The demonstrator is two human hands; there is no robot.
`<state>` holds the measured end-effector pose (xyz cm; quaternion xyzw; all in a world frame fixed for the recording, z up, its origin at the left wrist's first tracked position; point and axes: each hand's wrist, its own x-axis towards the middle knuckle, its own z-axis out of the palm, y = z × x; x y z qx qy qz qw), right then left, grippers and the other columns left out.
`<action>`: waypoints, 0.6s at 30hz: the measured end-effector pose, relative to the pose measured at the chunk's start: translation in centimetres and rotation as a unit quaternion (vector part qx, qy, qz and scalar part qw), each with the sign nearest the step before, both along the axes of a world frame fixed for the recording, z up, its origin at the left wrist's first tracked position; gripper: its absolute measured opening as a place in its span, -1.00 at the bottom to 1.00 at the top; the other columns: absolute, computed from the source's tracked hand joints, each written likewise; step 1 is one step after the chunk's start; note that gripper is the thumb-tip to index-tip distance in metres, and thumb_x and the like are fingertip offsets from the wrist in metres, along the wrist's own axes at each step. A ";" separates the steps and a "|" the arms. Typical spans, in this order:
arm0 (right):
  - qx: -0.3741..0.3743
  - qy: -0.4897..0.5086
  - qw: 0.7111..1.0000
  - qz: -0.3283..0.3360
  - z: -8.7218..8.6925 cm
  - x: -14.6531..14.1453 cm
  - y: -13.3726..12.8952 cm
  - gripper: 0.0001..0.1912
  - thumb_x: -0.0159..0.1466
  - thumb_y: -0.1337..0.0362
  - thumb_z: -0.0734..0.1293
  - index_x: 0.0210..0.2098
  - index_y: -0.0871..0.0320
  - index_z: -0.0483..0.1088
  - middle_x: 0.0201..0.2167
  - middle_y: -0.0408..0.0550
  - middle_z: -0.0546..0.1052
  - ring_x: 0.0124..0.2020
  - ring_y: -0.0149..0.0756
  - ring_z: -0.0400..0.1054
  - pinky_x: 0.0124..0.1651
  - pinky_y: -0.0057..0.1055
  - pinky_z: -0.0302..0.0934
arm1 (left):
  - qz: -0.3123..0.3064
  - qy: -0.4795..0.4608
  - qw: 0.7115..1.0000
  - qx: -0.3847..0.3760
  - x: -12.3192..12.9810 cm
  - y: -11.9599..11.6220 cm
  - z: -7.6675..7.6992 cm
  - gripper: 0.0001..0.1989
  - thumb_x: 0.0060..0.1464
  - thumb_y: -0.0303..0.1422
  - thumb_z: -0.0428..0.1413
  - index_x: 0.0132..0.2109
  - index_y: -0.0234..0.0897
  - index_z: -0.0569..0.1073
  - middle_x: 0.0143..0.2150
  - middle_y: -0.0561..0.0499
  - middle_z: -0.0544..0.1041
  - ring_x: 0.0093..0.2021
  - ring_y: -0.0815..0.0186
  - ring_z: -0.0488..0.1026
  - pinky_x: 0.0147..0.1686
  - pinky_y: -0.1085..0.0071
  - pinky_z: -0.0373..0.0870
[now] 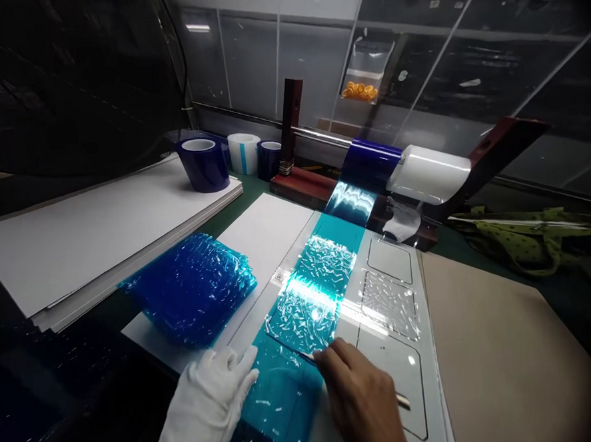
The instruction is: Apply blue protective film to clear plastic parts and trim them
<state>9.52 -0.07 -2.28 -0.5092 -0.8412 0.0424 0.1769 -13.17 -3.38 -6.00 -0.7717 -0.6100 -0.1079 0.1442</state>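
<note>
My left hand (206,400), in a white glove, lies at the left edge of a strip of translucent blue film (281,395), fingers stretched out and holding nothing. My bare right hand (359,394) is closed around a slim pen-like tool (403,401); its pale tip meets the film by a dark outline. The film runs over a light sheet (387,335) printed with rounded rectangles. Beneath the film, two panels (306,314) look crinkled and shiny. Left of the strip lies a stack of blue film pieces (189,287).
Behind, a dark red stand (294,128) carries a blue film roll (376,156) and a white roll (433,172). White sheets (75,228) are stacked left, with a blue roll (205,166) on them. Brown board (503,348) and a green patterned bag (536,233) lie right.
</note>
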 end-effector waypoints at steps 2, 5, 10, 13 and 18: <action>-0.003 -0.016 1.000 0.009 0.0 -2.5 1.0 -0.76 0.31 0.45 0.15 -0.35 0.08 0.39 -0.43 -0.14 0.47 -0.44 -0.31 0.34 -0.49 -0.44 -0.07 | 0.006 -0.008 1.000 0.012 -0.1 -0.2 -0.3 -0.79 0.16 -0.31 0.07 -0.10 -0.09 0.54 -0.47 0.05 0.43 -0.50 0.29 0.33 -0.51 0.38 0.23; -0.016 -0.060 0.998 0.011 -0.3 -5.3 2.4 -0.75 0.28 0.49 0.16 -0.40 0.09 0.36 -0.44 -0.14 0.46 -0.43 -0.31 0.32 -0.51 -0.41 -0.15 | 0.013 -0.026 0.999 0.026 0.0 -0.3 -0.1 -0.80 0.15 -0.32 0.06 -0.14 -0.10 0.55 -0.48 0.04 0.44 -0.49 0.30 0.34 -0.51 0.39 0.24; -0.031 -0.127 0.991 0.014 -0.1 -7.3 3.4 -0.73 0.29 0.52 0.15 -0.42 0.10 0.35 -0.43 -0.12 0.46 -0.43 -0.30 0.30 -0.52 -0.38 -0.22 | 0.053 -0.016 0.998 0.019 0.4 -0.4 0.0 -0.84 0.11 -0.30 0.11 -0.18 -0.10 0.56 -0.53 0.06 0.40 -0.56 0.30 0.32 -0.57 0.38 0.18; -0.040 -0.137 0.990 0.022 0.3 -6.5 3.0 -0.74 0.27 0.52 0.17 -0.41 0.09 0.36 -0.42 -0.12 0.47 -0.41 -0.28 0.33 -0.52 -0.38 -0.21 | 0.059 -0.066 0.996 0.015 0.1 -0.8 -0.5 -0.83 0.13 -0.30 0.10 -0.14 -0.06 0.54 -0.50 0.08 0.42 -0.55 0.30 0.35 -0.56 0.38 0.22; -0.044 -0.140 0.989 0.014 0.2 -1.2 1.2 -0.70 0.22 0.56 0.15 -0.35 0.05 0.38 -0.39 -0.14 0.49 -0.41 -0.30 0.36 -0.54 -0.44 -0.14 | 0.181 -0.323 0.926 -0.076 -2.0 -3.5 -0.8 -0.61 0.08 0.05 0.04 -0.24 -0.16 0.50 -0.41 0.03 0.50 -0.42 0.31 0.48 -0.42 0.41 0.43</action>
